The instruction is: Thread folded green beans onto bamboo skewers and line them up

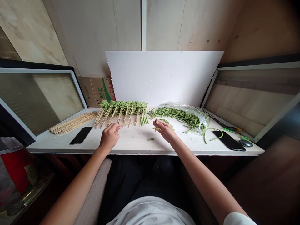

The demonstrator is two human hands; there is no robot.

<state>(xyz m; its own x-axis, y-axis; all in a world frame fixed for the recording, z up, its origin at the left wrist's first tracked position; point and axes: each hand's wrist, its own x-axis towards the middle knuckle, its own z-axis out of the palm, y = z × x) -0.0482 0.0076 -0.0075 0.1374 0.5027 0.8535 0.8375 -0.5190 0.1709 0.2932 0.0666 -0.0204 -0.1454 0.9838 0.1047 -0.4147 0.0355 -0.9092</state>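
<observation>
My left hand (110, 136) pinches a thin bamboo skewer (137, 122) that runs rightward over the white tabletop (133, 143). My right hand (166, 130) hovers at the near edge of the long green beans (180, 114), and its fingertips seem to pinch a short bean piece (156, 120). Those beans lie on a clear plastic bag (199, 117). Behind my left hand stands a row of skewered bean pieces (123, 107), with their bamboo ends pointing toward me. Several cut pieces (144, 120) lie beside that row.
A bundle of bamboo skewers (72, 122) and a smartphone (81, 135) lie to the left. Another smartphone (228, 140), scissors (228, 128) and a dark round object (245, 143) lie to the right. A white board (164, 78) stands behind.
</observation>
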